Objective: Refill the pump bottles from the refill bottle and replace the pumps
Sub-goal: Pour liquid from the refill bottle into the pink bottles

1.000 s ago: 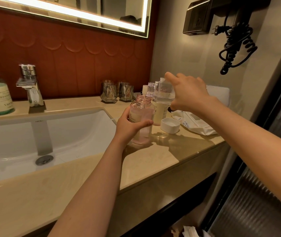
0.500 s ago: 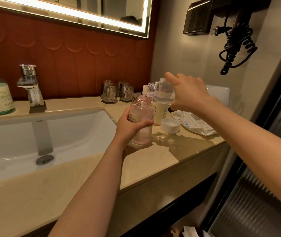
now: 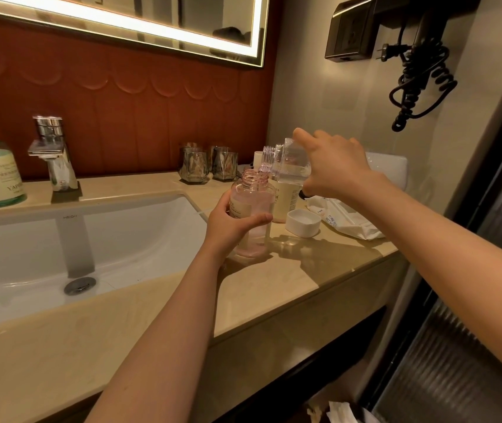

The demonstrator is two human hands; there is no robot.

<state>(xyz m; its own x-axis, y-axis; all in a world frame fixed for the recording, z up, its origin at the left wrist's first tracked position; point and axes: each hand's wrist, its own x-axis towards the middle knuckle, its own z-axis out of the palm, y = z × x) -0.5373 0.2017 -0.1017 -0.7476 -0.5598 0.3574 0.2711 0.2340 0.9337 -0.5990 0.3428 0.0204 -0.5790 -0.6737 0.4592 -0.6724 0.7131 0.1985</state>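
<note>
Your left hand (image 3: 231, 227), entering from 7 o'clock, grips the pink bottle (image 3: 254, 206); your right hand (image 3: 335, 169), at its 2 o'clock, holds the refill bottle (image 3: 289, 161).

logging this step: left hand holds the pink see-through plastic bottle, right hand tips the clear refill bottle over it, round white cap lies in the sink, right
No: the head view shows the round white cap on the beige stone counter, beside the pink see-through plastic bottle, not in the white sink. The rest is right.

Counter (image 3: 289, 288) front lies open; cap (image 3: 303, 222), white packet (image 3: 350, 224) and tumblers (image 3: 193, 166) crowd the back.
</note>
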